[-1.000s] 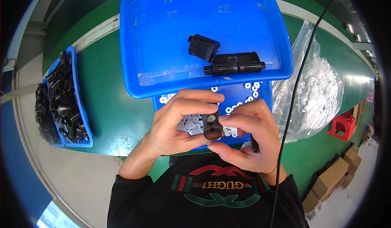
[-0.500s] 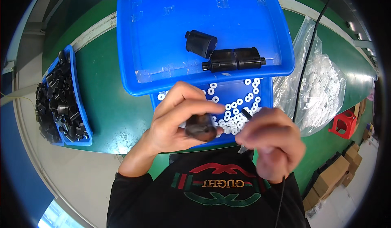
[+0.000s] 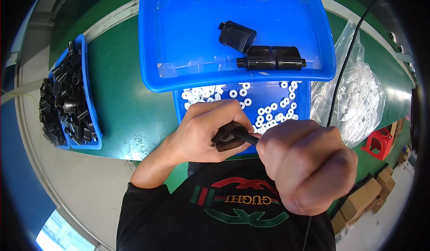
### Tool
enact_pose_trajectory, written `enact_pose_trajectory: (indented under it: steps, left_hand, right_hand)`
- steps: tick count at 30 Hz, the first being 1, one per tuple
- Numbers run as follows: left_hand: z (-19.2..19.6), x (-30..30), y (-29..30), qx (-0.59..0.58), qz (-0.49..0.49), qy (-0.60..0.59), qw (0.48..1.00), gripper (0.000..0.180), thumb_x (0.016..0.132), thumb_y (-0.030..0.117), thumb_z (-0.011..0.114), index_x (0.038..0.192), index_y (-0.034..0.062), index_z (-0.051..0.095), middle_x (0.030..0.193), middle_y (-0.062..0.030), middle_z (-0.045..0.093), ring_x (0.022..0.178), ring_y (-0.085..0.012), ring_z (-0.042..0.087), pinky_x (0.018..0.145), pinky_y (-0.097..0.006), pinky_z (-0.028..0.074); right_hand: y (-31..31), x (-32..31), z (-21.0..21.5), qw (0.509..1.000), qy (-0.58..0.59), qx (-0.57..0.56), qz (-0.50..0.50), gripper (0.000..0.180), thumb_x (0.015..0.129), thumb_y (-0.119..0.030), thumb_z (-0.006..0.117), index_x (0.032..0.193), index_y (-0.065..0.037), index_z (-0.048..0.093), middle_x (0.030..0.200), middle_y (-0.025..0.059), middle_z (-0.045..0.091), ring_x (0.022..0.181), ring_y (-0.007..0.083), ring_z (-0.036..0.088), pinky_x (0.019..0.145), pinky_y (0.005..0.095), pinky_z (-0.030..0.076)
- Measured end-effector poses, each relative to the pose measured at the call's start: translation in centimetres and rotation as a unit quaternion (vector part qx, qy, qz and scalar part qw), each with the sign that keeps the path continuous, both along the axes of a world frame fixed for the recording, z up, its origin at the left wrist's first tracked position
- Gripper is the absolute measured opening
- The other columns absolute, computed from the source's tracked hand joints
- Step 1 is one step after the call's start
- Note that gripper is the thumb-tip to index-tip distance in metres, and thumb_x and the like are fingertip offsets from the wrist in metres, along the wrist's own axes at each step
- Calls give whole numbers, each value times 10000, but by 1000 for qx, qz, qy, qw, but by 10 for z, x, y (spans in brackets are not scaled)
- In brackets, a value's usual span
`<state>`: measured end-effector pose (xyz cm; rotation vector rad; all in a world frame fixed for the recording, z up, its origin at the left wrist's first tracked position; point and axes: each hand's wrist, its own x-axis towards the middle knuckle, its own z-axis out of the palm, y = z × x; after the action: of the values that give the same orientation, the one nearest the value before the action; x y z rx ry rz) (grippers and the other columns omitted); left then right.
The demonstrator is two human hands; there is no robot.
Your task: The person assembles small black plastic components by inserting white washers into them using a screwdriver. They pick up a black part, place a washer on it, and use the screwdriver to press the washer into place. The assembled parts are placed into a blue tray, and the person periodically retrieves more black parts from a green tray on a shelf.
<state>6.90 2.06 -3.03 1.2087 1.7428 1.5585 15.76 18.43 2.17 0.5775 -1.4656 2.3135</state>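
My left hand (image 3: pixel 197 132) is closed round a hollow black plastic housing (image 3: pixel 224 142), its open end turned toward my right hand. My right hand (image 3: pixel 309 166) makes a fist round a slim black rod-like tool (image 3: pixel 246 137). The tool's tip reaches into the mouth of the housing; how deep it goes is hidden. Behind my hands, white ring washers (image 3: pixel 268 116) lie in a lower blue tray (image 3: pixel 306 99). Over it rests a larger blue tray (image 3: pixel 237 81), holding a tilted black housing (image 3: pixel 237 36) and two more black housings (image 3: pixel 273 58) lying end to end.
At the left, a blue bin (image 3: pixel 89 103) is heaped with black plastic parts (image 3: pixel 69 98). A clear bag (image 3: pixel 354 98) of white washers lies right of the trays on the green table (image 3: pixel 121 94), with a black cable (image 3: pixel 344 56) across it. Beyond are a red stool (image 3: pixel 378 144) and cardboard boxes (image 3: pixel 358 199).
My right hand has brought the tool, held apart before, to the housing's opening, and the two now meet. The whole view has shifted slightly.
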Motion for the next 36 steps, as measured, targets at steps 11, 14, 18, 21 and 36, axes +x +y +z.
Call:
enact_pose_trajectory:
  steps: [11, 14, 18, 21, 36]
  left_hand:
    - [4, 2, -3, 13, -2, 4, 1000, 184, 716, 87, 771, 807, 47, 616, 698, -63, 588, 566, -233, 571, 506, -312, 425]
    - [4, 2, -3, 29, -2, 4, 1000, 197, 710, 84, 774, 817, 47, 613, 697, -61, 583, 566, -230, 570, 505, -316, 425]
    - [-1, 4, -5, 41, -4, 7, 999, 230, 705, 103, 780, 833, 37, 601, 714, -77, 580, 603, -264, 581, 527, -335, 441]
    - [3, 2, -7, 3, -20, 23, 1000, 313, 688, 41, 753, 908, 13, 534, 799, -134, 583, 720, -363, 613, 597, -428, 483]
    - [22, -7, 2, -14, 16, 57, 998, 256, 602, 22, 784, 807, 29, 631, 709, -72, 594, 602, -232, 588, 532, -317, 434]
  right_hand:
    - [-13, -4, -7, 999, -20, 46, 0, 220, 747, 62, 685, 756, -82, 519, 625, 34, 544, 478, 123, 422, 396, 244, 281]
    - [-22, -3, -5, 999, -24, 27, -30, 201, 724, 55, 669, 728, -71, 513, 593, 29, 512, 461, 121, 404, 390, 247, 269]
    - [-38, -3, -8, 996, -30, -16, -80, 140, 559, 39, 635, 630, 3, 520, 535, 55, 403, 423, 157, 347, 389, 283, 228]
    - [-39, -4, -16, 996, -39, 29, -75, 126, 557, 49, 611, 616, -11, 518, 546, 51, 395, 441, 165, 347, 405, 296, 225]
    - [-25, 2, -11, 993, 34, 36, -108, 90, 682, -22, 595, 650, -63, 521, 627, 36, 470, 501, 174, 409, 465, 295, 298]
